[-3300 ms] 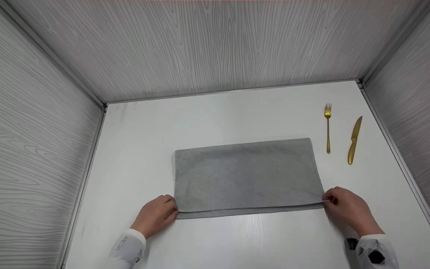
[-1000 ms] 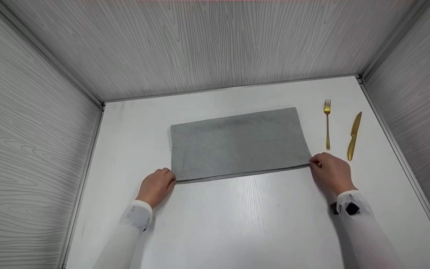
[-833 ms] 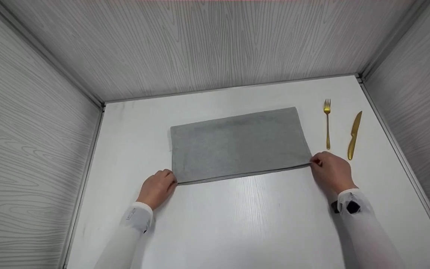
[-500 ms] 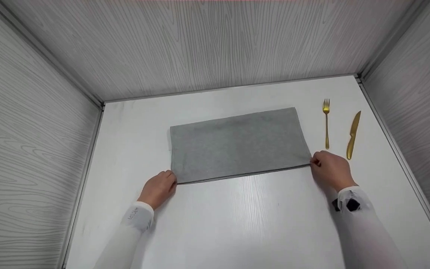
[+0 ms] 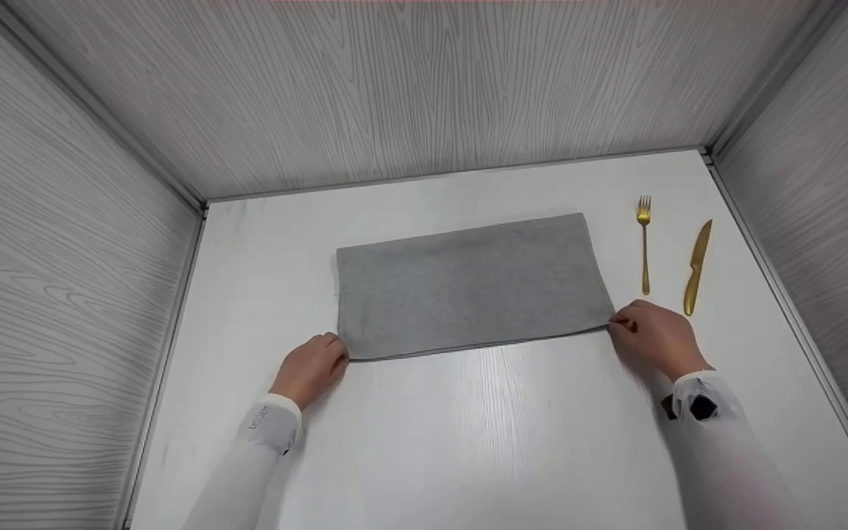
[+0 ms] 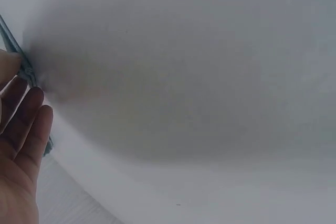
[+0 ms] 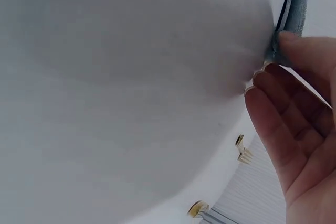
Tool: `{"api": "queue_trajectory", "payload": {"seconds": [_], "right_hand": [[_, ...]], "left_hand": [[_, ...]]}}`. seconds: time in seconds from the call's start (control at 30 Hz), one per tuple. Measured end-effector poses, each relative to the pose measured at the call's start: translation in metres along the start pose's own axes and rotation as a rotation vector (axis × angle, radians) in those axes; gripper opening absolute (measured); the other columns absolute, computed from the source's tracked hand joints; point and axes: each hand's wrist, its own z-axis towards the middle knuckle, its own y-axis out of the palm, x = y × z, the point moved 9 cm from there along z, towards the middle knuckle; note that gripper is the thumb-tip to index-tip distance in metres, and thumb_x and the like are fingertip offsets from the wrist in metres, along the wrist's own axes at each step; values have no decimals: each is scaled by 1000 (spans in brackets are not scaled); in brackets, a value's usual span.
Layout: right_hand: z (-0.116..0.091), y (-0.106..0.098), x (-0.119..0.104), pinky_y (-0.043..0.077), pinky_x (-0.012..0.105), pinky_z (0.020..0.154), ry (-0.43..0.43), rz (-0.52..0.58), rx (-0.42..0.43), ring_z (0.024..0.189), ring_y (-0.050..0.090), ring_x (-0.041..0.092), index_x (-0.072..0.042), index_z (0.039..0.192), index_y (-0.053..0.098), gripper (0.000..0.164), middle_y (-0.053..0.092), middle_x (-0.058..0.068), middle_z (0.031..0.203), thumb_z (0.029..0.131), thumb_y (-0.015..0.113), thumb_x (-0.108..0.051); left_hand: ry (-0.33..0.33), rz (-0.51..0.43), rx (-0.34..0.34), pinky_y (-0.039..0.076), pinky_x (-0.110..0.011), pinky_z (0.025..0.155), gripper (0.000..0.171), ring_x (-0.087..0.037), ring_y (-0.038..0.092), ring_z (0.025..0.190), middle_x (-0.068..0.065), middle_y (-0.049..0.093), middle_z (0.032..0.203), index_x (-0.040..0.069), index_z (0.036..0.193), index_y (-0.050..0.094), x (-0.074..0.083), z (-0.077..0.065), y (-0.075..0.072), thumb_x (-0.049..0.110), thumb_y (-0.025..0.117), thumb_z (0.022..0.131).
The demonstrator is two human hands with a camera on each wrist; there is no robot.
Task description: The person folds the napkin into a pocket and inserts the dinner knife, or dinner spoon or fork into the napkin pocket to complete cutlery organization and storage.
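A grey cloth [image 5: 472, 287], folded into a rectangle, lies flat on the white table, its near edges almost lined up. At its near left corner my left hand [image 5: 311, 368] pinches the fabric. My right hand [image 5: 656, 337] pinches the near right corner between thumb and fingers. In the left wrist view, the thumb and fingers of the left hand [image 6: 23, 145] meet at a bit of cloth [image 6: 26, 69] at the frame's edge. The right wrist view has the right hand's [image 7: 299, 119] thumb on the layered cloth edge [image 7: 295, 9], fingertips close to the table.
A gold fork [image 5: 644, 215] lies right of the cloth, with a gold knife [image 5: 696, 266] beside it, just beyond my right hand. Grey wood-grain panels [image 5: 424, 88] border the white table [image 5: 424, 442] at the back and both sides.
Since the oldest frame, both hands and the cloth have moved away from me across the table. The upper layer's near edge now nearly covers the lower strip. Over the last second, little has shifted.
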Motion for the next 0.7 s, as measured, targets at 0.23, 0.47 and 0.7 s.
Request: {"api": "queue_trajectory", "payload": {"seconds": [0.23,0.47,0.7], "right_hand": [[-1,2,4,52,39,71,5,67,0,81,65,16,-21,97,78,10,68,-6,93,92,72,-27],[3,8,8,50,39,72,57,99,-77,83,62,19,-20,96,75,8,64,-2,95,92,71,-26],[24,-6,-16,50,54,92,-39,27,21,111,59,34,-8,106,74,20,66,12,114,97,65,-24]], "left_hand": [[-31,-23,-19,55,-31,70,3,-14,59,80,4,64,91,17,93,68,-3,1,2,19,71,94],[-46,5,-67,56,-33,74,6,-17,63,86,1,67,98,18,96,72,-7,4,5,23,70,95],[-46,22,-76,48,-42,104,34,-27,58,122,-7,61,132,16,127,66,4,24,-2,35,58,100]]}}
